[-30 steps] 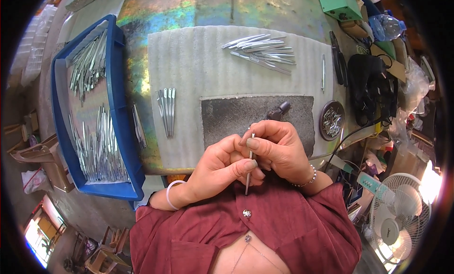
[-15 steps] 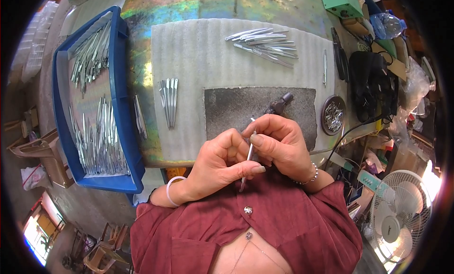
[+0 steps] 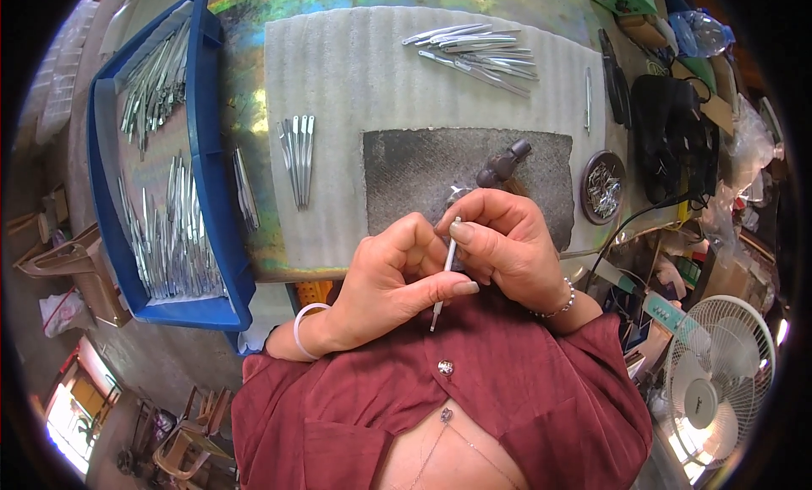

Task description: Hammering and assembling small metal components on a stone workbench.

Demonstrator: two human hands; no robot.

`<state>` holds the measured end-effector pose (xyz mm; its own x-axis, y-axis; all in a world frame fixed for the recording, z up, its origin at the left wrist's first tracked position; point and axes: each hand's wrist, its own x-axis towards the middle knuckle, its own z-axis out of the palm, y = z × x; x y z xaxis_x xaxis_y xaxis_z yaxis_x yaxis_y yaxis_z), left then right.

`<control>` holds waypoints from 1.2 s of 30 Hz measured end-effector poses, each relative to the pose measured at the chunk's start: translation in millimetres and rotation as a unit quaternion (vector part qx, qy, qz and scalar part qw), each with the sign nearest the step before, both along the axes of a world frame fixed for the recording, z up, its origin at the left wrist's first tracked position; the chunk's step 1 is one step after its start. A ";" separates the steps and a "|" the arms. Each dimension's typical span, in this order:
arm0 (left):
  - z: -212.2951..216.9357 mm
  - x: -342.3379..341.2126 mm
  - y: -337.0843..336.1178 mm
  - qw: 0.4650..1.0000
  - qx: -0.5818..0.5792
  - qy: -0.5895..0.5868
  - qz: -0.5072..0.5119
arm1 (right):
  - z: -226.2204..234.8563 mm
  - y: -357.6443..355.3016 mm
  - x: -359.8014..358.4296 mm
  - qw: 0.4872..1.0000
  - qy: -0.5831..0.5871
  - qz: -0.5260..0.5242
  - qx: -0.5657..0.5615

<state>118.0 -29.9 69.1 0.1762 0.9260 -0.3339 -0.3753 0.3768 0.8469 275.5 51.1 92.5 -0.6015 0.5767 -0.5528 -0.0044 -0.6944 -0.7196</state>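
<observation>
Both hands pinch one thin metal tool (image 3: 443, 274) upright: left hand (image 3: 385, 278) low, right hand (image 3: 505, 240) at its top, a hammer (image 3: 499, 166) just beyond.

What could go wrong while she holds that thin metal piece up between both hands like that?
The thin metal piece is pinched only by fingertips of the left hand and right hand, above the lap rather than over the dark mat; a slip could drop it off the table. Its pointed lower end might also prick the left thumb.
</observation>
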 end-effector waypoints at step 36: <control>7.1 -9.4 -26.3 0.998 0.001 -0.061 0.016 | 1.9 -15.0 -14.3 0.994 0.046 0.075 0.070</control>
<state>108.6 -56.2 76.2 0.1862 0.9322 -0.3102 -0.4872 0.3618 0.7948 261.2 36.1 94.3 -0.7307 0.5447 -0.4115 0.0201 -0.5854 -0.8105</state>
